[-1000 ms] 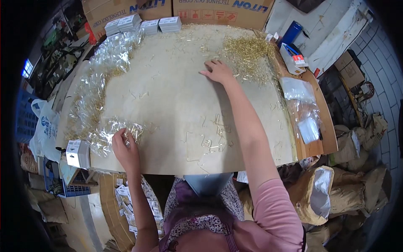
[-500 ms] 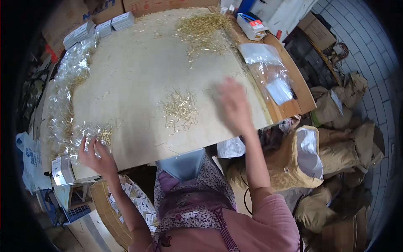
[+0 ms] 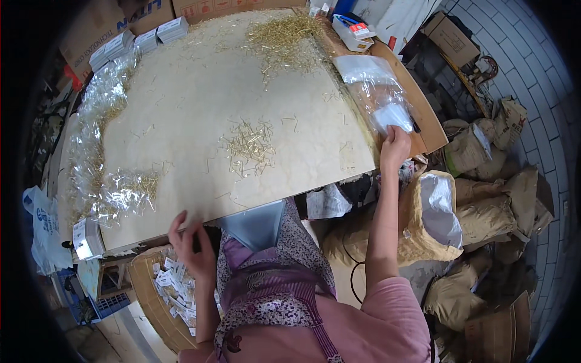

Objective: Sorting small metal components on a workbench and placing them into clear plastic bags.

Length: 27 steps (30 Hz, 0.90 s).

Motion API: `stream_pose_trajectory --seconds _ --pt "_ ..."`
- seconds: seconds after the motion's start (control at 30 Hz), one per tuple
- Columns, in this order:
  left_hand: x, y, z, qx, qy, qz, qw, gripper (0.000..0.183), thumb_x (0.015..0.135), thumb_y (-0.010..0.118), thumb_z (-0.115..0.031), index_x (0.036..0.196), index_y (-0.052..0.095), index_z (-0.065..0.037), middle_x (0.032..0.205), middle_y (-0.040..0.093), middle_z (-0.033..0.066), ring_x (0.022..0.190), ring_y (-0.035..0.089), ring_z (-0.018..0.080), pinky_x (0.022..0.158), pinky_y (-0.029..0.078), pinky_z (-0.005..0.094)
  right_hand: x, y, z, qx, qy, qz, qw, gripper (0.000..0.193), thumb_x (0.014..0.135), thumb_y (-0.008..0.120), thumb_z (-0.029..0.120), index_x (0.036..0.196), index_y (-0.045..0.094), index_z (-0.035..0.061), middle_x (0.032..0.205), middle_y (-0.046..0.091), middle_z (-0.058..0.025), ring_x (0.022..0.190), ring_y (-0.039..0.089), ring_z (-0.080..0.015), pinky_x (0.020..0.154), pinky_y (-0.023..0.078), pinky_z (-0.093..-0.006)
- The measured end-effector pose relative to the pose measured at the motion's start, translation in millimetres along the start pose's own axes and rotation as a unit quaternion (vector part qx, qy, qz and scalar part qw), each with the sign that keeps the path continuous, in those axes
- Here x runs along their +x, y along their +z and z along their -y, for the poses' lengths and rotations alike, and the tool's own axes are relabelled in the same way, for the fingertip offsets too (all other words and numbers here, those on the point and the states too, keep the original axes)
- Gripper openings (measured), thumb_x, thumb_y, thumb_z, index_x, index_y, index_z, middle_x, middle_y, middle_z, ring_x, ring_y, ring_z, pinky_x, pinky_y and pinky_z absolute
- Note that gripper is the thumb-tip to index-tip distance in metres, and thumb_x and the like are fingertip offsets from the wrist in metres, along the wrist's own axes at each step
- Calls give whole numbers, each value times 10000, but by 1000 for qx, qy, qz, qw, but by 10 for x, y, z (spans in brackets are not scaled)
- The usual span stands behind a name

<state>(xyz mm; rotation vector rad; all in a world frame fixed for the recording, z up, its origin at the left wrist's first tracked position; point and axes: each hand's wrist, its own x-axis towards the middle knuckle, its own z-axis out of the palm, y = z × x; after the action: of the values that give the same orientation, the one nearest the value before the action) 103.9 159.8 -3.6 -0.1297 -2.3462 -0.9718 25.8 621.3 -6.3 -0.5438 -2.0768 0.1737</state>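
Observation:
My right hand (image 3: 396, 148) is at the right side of the table, its fingers closed together at the near end of a stack of small clear plastic bags (image 3: 392, 116). Just past the table's front edge hangs my left hand (image 3: 193, 249), empty, with thumb and fingers apart. Between them, on the tabletop (image 3: 181, 130), lies a loose pile of small gold-coloured bent metal pins (image 3: 249, 148). Filled clear bags of such pins (image 3: 130, 193) sit at the left front, near the left hand.
A larger heap of gold pins (image 3: 284, 36) covers the far right. More filled bags (image 3: 91, 127) line the left edge. White card stacks (image 3: 172, 30) stand at the back, another (image 3: 88, 239) at front left. A cardboard box (image 3: 142, 269) of packets is below; brown sacks (image 3: 417, 224) stand right.
My right hand has moved right, from above the tabletop to the small clear bags. My left hand has left the filled bags and come right, toward my body.

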Motion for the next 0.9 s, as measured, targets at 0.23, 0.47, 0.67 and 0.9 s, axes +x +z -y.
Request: stream_pose_trajectory --seconds 0.23,0.47,0.67,0.9 --pt "-55 42 -275 -65 20 28 997 128 800 605 53 907 638 -6 1148 547 140 975 548 258 825 445 332 209 16 -72 -62 54 84 993 87 843 601 124 843 636 44 786 634 -181 746 586 -364 668 440 -453" --pt "-138 16 -443 -135 0 78 988 220 758 636 59 967 635 -7 1161 544 166 1065 531 303 888 430 367 -36 -567 637 293 41 -21 955 116 924 521 82 885 576 -13 759 622 -96 700 615 -182 640 478 -317" --pt "45 258 -889 -291 -47 191 936 386 729 697 6 1098 583 19 1189 545 188 1106 543 269 921 436 334 -1029 -1183 1535 631 128 378 665 134 915 545 90 874 589 -30 791 643 -113 775 597 -164 755 467 -289" --pt "-120 136 -578 -250 -19 321 913 223 785 658 -12 989 576 26 800 623 110 704 617 198 629 483 282 -1565 -1226 1671 538 96 442 711 34 823 595 -5 843 623 -4 817 633 -87 741 605 -212 731 462 -313"
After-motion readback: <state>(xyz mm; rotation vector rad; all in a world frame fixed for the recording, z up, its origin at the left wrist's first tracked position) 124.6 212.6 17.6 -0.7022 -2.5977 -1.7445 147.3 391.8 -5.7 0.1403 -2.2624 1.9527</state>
